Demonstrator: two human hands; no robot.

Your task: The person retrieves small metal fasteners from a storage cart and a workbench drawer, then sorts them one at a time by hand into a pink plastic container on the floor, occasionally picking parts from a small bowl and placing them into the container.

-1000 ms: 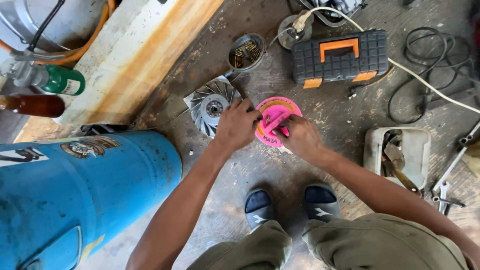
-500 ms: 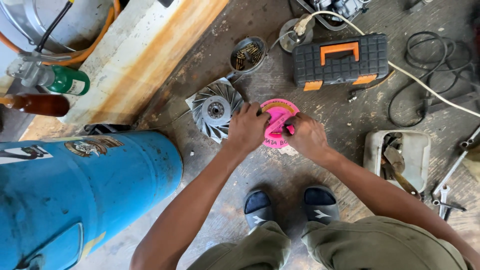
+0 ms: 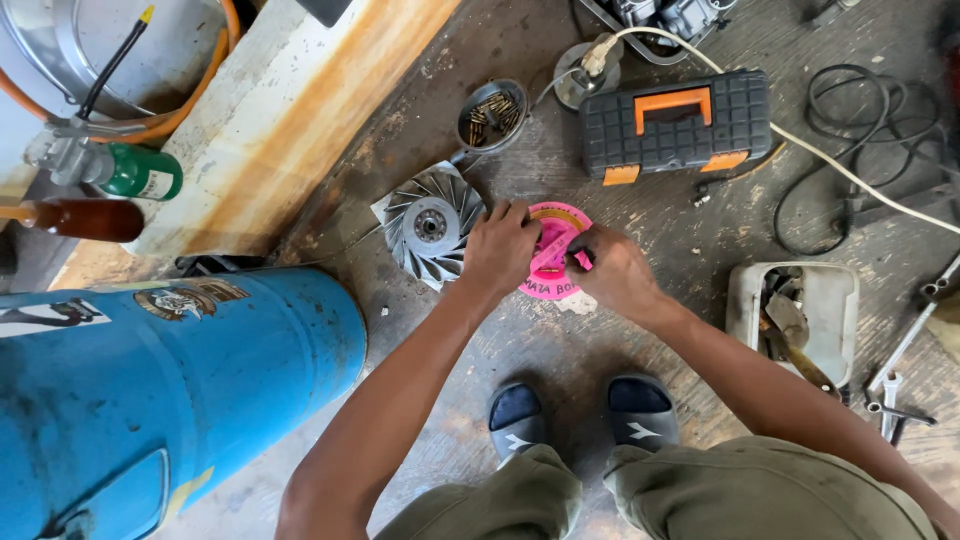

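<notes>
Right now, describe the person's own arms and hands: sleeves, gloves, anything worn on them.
Both arms are bare from the frame edge down to the wrists: no sleeves in view. The left hand and right hand wear no gloves, and no watch, ring or band shows on either wrist or on the fingers. Lower down, the person wears olive-green trousers and dark slip-on sandals.

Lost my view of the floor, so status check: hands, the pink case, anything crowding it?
Left hand and right hand both gripping the round pink case on the floor. Finned metal wheel close beside the left hand. Toolbox lies beyond, apart.
</notes>
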